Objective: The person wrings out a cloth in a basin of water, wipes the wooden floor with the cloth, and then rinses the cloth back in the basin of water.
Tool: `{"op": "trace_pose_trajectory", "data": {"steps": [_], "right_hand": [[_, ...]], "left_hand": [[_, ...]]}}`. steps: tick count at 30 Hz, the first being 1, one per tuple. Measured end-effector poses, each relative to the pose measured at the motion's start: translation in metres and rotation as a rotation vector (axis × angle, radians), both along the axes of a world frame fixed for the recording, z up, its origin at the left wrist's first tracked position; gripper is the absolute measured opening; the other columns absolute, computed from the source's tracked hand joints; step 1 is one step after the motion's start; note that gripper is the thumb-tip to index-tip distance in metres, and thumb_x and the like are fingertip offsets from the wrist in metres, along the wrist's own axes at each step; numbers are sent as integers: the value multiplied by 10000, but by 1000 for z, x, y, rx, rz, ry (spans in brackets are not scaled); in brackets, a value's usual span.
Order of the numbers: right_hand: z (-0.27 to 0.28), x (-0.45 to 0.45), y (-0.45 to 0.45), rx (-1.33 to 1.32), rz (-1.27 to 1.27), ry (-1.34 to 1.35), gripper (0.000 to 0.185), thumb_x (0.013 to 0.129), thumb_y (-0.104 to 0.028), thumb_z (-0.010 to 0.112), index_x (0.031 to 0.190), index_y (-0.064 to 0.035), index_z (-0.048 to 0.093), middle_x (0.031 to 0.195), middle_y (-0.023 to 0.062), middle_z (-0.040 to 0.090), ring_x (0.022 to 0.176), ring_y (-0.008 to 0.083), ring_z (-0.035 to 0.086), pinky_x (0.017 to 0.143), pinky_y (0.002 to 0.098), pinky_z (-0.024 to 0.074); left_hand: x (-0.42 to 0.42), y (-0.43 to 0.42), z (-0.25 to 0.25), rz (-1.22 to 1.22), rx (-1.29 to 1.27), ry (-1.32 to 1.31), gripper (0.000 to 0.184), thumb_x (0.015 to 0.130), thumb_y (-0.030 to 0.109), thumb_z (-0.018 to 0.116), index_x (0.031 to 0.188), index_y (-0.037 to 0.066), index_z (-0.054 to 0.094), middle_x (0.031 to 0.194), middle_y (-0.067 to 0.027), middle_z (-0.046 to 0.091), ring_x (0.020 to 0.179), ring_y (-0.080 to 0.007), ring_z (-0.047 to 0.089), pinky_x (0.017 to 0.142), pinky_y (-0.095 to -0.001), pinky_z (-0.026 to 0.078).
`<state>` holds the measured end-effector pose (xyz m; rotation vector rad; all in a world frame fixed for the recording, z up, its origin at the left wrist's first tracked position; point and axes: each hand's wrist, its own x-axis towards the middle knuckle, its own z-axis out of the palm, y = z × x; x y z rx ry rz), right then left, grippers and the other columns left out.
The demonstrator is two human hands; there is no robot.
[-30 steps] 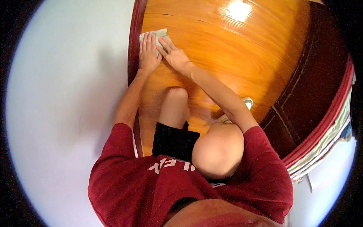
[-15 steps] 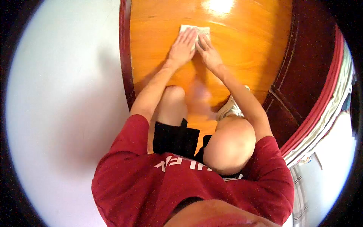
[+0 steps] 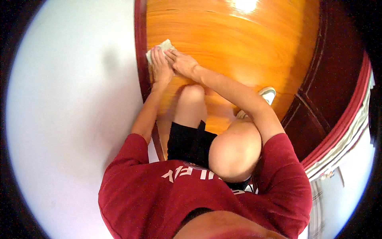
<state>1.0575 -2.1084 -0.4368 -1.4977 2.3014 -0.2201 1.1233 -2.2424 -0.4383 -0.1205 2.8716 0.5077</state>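
A folded pale cloth (image 3: 167, 44) lies flat on the glossy wooden floor (image 3: 238, 51), close against the dark red baseboard on the left. My left hand (image 3: 161, 68) rests on the cloth with its fingers stretched out, right beside the baseboard. From the right, my right hand (image 3: 182, 63) reaches across, its straight fingers on the cloth's near right side and close to the left hand. Both palms face down, and the hands hide much of the cloth.
A white wall (image 3: 75, 87) rises above the dark red baseboard (image 3: 141, 44) on the left. On the right stands a dark wooden panel (image 3: 338, 59) with layered bedding (image 3: 350, 131) beyond it. My bent knees and a light shoe (image 3: 268, 95) are close by.
Both hands have slid the cloth left and slightly nearer, from mid-floor to the baseboard. The cloth has turned at an angle, and my right forearm now crosses further over.
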Motion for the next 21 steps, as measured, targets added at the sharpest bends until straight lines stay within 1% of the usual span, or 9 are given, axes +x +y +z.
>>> {"op": "trace_pose_trajectory", "data": {"steps": [2, 3, 6, 7, 9, 11, 14, 16, 21], "right_hand": [[-5, -1, 14, -101, -103, -97, 471, 893, -167, 477, 1326, 16, 476, 1458, 118, 392, 1311, 269, 388, 1122, 348, 287], [-3, -6, 27, -82, -117, -92, 471, 893, -167, 477, 1326, 16, 476, 1458, 118, 392, 1311, 269, 388, 1122, 348, 287], [9, -5, 49, -29, -62, -46, 451, 895, -175, 461, 1306, 5, 506, 1452, 105, 406, 1320, 267, 379, 1107, 375, 298], [11, -2, 44, -29, -87, -16, 461, 890, -177, 470, 1312, 6, 495, 1453, 105, 401, 1324, 252, 375, 1121, 368, 282], [6, -1, 52, -64, -162, 39, 469, 880, -185, 481, 1310, 1, 493, 1454, 95, 396, 1336, 223, 364, 1139, 369, 259], [0, 3, 56, -106, -201, 23, 463, 883, -189, 476, 1308, -4, 496, 1453, 94, 396, 1336, 224, 363, 1140, 369, 254], [-3, 6, 64, -180, -238, 13, 447, 882, -187, 463, 1289, -8, 515, 1436, 96, 417, 1339, 230, 359, 1145, 373, 236], [1, 8, 69, -228, -254, 10, 439, 877, -182, 456, 1272, -7, 533, 1421, 97, 438, 1342, 233, 356, 1149, 377, 223], [25, 26, 72, -249, -530, -151, 436, 894, -165, 440, 1282, 22, 504, 1410, 131, 440, 1336, 261, 367, 1145, 403, 235]], "left_hand": [[0, 1, -19, -77, -132, 112, 707, 832, 105, 576, 1392, -133, 215, 1505, -270, 154, 1411, -396, 139, 1161, -496, 128], [-4, 6, -7, -123, -100, 76, 715, 842, 149, 568, 1401, -129, 219, 1517, -271, 130, 1418, -395, 121, 1160, -505, 108], [-18, 18, -1, -235, -23, 83, 708, 857, 196, 557, 1396, -130, 235, 1514, -271, 142, 1416, -406, 118, 1155, -513, 104], [-18, 15, -2, -232, -77, 53, 709, 866, 221, 540, 1399, -129, 232, 1511, -274, 153, 1414, -415, 119, 1151, -519, 100], [-21, 26, -10, -228, -104, 52, 697, 869, 219, 530, 1397, -131, 238, 1509, -276, 159, 1414, -414, 121, 1149, -523, 97], [-16, 23, -11, -249, -135, 9, 686, 873, 217, 521, 1394, -133, 244, 1507, -279, 165, 1414, -414, 124, 1147, -527, 94], [-20, 27, -8, -284, -108, 85, 653, 886, 214, 493, 1388, -133, 264, 1505, -281, 166, 1414, -415, 126, 1144, -536, 89], [-24, 34, 3, -349, -142, 5, 622, 902, 215, 468, 1379, -137, 280, 1505, -281, 164, 1415, -415, 121, 1140, -542, 95], [-31, 40, 25, -475, -161, -90, 614, 907, 210, 460, 1377, -141, 281, 1502, -281, 174, 1417, -411, 124, 1138, -546, 110]]}}
